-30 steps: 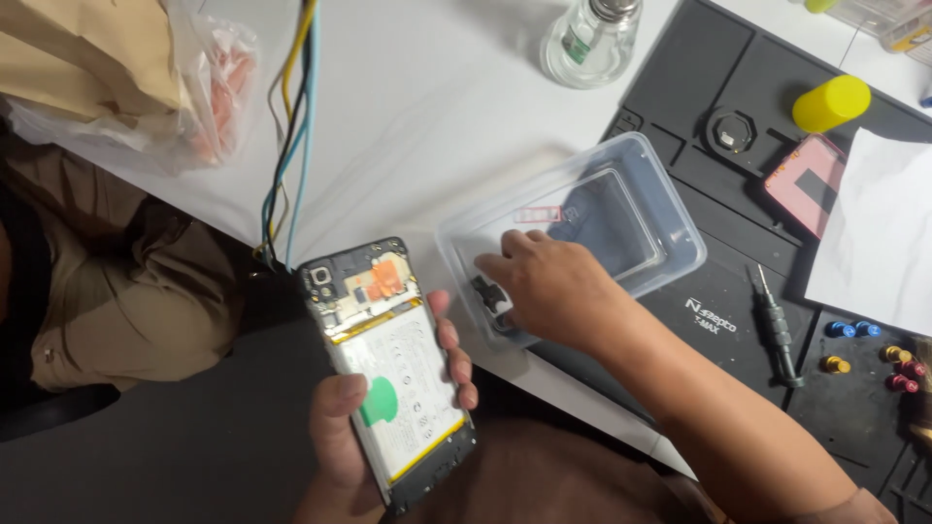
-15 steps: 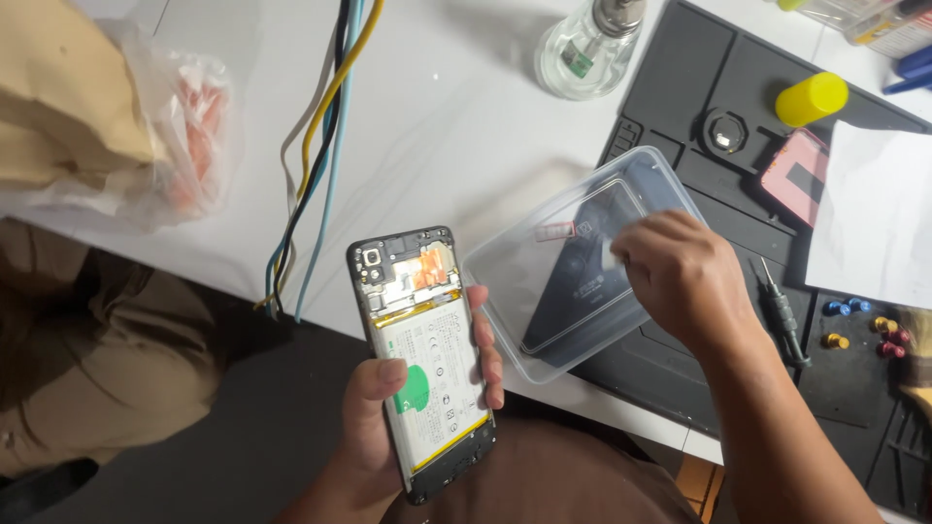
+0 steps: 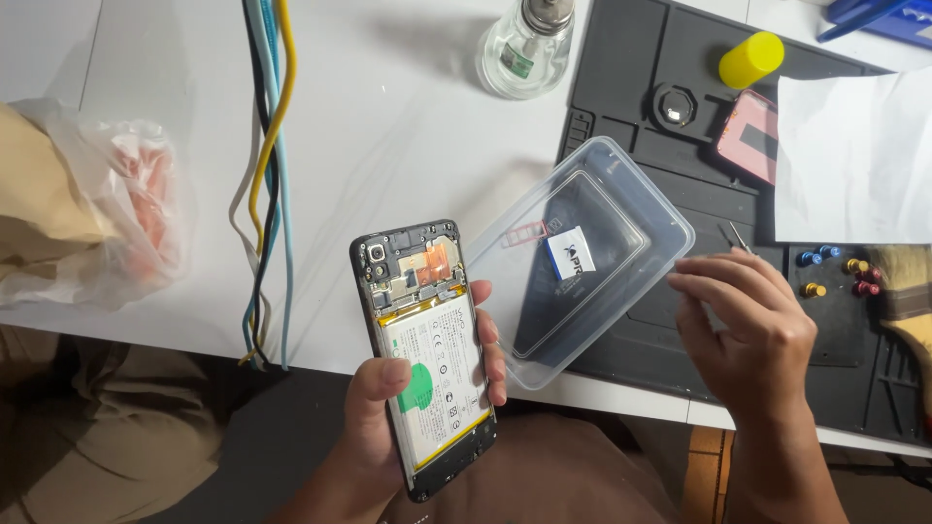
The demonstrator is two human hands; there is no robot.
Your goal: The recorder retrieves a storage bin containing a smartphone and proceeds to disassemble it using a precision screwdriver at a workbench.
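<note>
My left hand (image 3: 374, 427) holds a phone (image 3: 427, 359) with its back cover off, so the circuit board and a battery with a green sticker show. The phone hangs over my lap at the white table's front edge. My right hand (image 3: 752, 340) hovers over the dark work mat (image 3: 621, 87), just right of a clear plastic container (image 3: 670, 218), with its fingers curled. A thin metal tool tip (image 3: 738, 238) sticks out above the fingers, and the grip on it is hidden. A small blue and white piece (image 3: 571, 254) lies inside the container.
On the mat are a yellow cylinder (image 3: 750, 58), a pink phone cover (image 3: 748, 136), white paper (image 3: 854, 155), several coloured bits (image 3: 835, 272) and a brush (image 3: 908, 291). A glass bottle (image 3: 529, 44), a bundle of cables (image 3: 267, 146) and a plastic bag (image 3: 107, 213) sit on the table.
My right hand has left the inside of the container and moved right, to the mat beside the metal tool. The phone stays in my left hand.
</note>
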